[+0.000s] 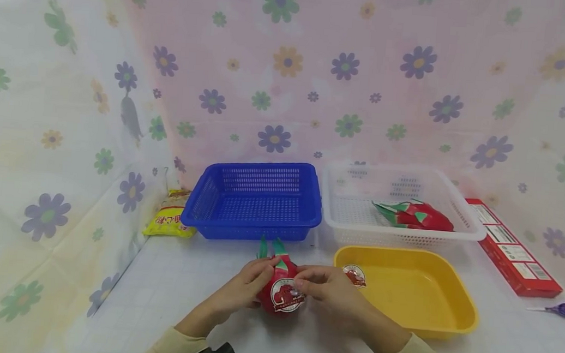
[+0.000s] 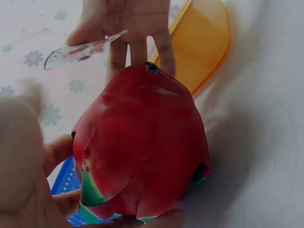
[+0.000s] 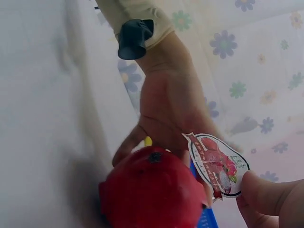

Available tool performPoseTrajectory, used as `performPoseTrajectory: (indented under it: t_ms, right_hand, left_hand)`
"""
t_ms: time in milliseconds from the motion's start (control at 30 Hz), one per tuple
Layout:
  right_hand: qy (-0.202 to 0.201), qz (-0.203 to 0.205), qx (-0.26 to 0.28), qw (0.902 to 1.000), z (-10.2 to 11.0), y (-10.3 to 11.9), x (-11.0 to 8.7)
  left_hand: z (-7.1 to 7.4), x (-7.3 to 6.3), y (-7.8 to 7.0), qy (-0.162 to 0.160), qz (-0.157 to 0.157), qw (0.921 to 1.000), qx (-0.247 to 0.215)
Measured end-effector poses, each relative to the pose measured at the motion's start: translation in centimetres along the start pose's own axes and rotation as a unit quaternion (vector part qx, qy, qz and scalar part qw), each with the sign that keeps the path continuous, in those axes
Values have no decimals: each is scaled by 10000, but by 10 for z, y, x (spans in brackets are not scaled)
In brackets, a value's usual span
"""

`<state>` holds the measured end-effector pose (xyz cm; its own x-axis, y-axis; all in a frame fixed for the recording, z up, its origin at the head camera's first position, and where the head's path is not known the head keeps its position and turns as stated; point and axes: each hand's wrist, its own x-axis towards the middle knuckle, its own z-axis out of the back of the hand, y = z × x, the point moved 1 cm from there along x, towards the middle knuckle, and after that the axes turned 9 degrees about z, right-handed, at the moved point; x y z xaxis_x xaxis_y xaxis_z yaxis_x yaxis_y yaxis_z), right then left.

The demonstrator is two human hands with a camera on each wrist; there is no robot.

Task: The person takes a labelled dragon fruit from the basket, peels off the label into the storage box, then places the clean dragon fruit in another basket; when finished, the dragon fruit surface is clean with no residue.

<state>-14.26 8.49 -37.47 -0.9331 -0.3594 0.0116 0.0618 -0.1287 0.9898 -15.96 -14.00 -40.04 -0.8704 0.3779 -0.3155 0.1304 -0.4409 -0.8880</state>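
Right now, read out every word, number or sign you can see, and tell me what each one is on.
"心粉": yellow bag, as best I can read it; the character before is unclear.
Held sticker, in the right grip: lettering too small and blurred to read.
Second sticker, on the yellow tray: too small to read.
Red box: printed panels, too small to read.

This is a screened-off tabletop booth: flower-print sheeting [image 1: 316, 42] hangs behind and beside a white-surfaced table [image 1: 166, 288] bearing a blue plastic basket [image 1: 254, 231]; whether home or studio, I cannot tell.
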Motion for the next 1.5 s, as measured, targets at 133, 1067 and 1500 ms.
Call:
performPoseTrajectory:
  t_ms: [133,1067,1500]
  right_hand:
    - [-89,-108,86,9999,17,4,-3]
    - [-654,-1811,-898,9772,176,-35,-35]
    - [-573,-2038,-1116,9709,178,-47,-29]
  left_hand:
    - [-1,1,1,-248,-264,9986,379]
    - [0,-3,-1,-313,-151,9990,296]
    - [-1,-4,-2,-263,-35,9992,296]
